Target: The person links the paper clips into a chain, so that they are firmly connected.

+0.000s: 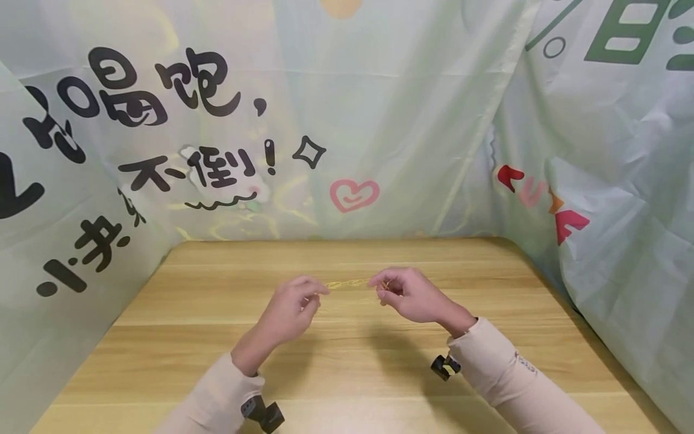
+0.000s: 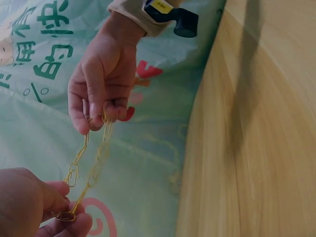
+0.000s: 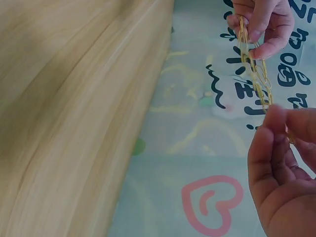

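A chain of gold paper clips [image 1: 347, 283] stretches between the two hands above the table, sagging a little. Two strands of it [image 2: 93, 174] run side by side in the left wrist view. One end is pinched between the thumb and fingers of my left hand [image 1: 289, 308]; a clip shows at those fingertips in the left wrist view. My right hand [image 1: 414, 295] grips the other end with bent fingers, partly covering the clips there. In the right wrist view the linked clips [image 3: 257, 81] reach from the left hand down to the right fingertips.
Below the hands is a wooden table [image 1: 336, 374], with both arms' shadows on it. Printed cloth [image 1: 379, 120] hangs around the back and sides. Each sleeve cuff carries a small black camera, one [image 1: 262, 414] at the left and one [image 1: 446, 366] at the right.
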A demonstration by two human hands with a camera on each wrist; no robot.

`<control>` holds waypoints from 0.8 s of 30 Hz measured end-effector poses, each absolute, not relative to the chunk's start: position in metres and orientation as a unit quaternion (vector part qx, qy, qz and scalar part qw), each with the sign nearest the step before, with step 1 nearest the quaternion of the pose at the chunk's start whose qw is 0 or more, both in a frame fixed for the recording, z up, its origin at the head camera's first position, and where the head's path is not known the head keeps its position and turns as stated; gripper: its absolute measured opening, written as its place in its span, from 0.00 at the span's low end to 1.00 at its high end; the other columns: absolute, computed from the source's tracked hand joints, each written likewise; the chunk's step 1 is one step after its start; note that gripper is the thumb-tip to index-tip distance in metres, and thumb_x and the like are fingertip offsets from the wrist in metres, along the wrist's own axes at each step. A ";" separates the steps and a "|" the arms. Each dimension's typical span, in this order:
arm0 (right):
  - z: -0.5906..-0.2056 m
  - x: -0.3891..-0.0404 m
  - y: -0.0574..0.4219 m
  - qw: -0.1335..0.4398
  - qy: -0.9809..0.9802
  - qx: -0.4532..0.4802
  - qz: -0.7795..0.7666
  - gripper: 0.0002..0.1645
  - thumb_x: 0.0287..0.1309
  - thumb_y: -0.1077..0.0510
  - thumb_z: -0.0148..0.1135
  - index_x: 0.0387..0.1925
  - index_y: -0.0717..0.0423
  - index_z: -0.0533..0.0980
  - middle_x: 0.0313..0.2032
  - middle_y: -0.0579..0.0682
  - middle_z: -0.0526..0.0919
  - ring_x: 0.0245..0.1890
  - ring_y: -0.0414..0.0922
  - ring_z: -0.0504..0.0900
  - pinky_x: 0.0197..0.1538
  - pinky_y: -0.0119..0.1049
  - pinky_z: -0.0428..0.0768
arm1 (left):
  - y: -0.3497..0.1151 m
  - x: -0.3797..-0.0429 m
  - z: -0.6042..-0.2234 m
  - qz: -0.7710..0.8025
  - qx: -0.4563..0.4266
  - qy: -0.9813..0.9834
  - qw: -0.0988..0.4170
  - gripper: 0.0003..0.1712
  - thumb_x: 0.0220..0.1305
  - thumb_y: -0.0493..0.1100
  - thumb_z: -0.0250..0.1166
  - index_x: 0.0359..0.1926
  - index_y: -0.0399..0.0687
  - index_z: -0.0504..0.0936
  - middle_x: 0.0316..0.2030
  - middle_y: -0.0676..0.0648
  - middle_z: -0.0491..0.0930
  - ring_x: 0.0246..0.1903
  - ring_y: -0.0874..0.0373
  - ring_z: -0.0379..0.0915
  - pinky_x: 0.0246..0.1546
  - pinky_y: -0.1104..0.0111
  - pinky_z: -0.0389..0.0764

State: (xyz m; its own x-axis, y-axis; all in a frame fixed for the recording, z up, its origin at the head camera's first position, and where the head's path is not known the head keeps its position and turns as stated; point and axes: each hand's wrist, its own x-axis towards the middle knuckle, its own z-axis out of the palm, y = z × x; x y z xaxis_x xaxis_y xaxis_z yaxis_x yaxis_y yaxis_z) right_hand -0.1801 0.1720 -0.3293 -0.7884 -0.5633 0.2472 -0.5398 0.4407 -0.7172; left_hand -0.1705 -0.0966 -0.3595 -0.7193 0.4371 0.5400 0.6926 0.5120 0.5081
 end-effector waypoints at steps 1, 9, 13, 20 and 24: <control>-0.329 -0.180 0.173 0.011 0.852 -0.326 -0.410 0.11 0.64 0.68 0.56 0.46 0.63 0.79 0.21 0.42 0.77 0.23 0.38 0.77 0.22 0.32 0.71 | -0.097 -0.171 -0.359 -0.360 -0.334 -0.853 0.176 0.14 0.58 0.25 0.56 0.40 0.39 0.85 0.41 0.45 0.82 0.34 0.54 0.79 0.32 0.74 0.80; -0.330 -0.180 0.176 0.003 0.864 -0.311 -0.396 0.12 0.62 0.70 0.55 0.45 0.64 0.80 0.19 0.43 0.77 0.24 0.38 0.81 0.19 0.32 0.70 | -0.094 -0.169 -0.355 -0.360 -0.323 -0.857 0.180 0.15 0.56 0.27 0.56 0.40 0.39 0.85 0.40 0.45 0.81 0.28 0.59 0.78 0.29 0.73 0.79; -0.330 -0.178 0.179 -0.004 0.868 -0.300 -0.397 0.11 0.62 0.69 0.56 0.44 0.64 0.80 0.19 0.42 0.77 0.23 0.38 0.80 0.19 0.33 0.71 | -0.092 -0.169 -0.356 -0.369 -0.315 -0.856 0.180 0.14 0.56 0.27 0.56 0.40 0.38 0.85 0.40 0.44 0.81 0.28 0.59 0.80 0.28 0.75 0.79; -0.329 -0.180 0.182 -0.013 0.881 -0.291 -0.373 0.10 0.62 0.66 0.57 0.43 0.59 0.81 0.16 0.42 0.73 0.15 0.35 0.65 0.24 0.32 0.70 | -0.090 -0.167 -0.352 -0.373 -0.302 -0.867 0.133 0.15 0.56 0.28 0.61 0.45 0.37 0.83 0.44 0.44 0.78 0.28 0.60 0.80 0.27 0.75 0.79; -0.330 -0.182 0.186 -0.006 0.881 -0.311 -0.356 0.10 0.60 0.68 0.59 0.44 0.60 0.79 0.16 0.40 0.70 0.16 0.35 0.64 0.30 0.33 0.74 | -0.089 -0.167 -0.350 -0.369 -0.295 -0.877 0.082 0.18 0.57 0.30 0.63 0.51 0.37 0.80 0.48 0.44 0.76 0.29 0.61 0.79 0.27 0.75 0.79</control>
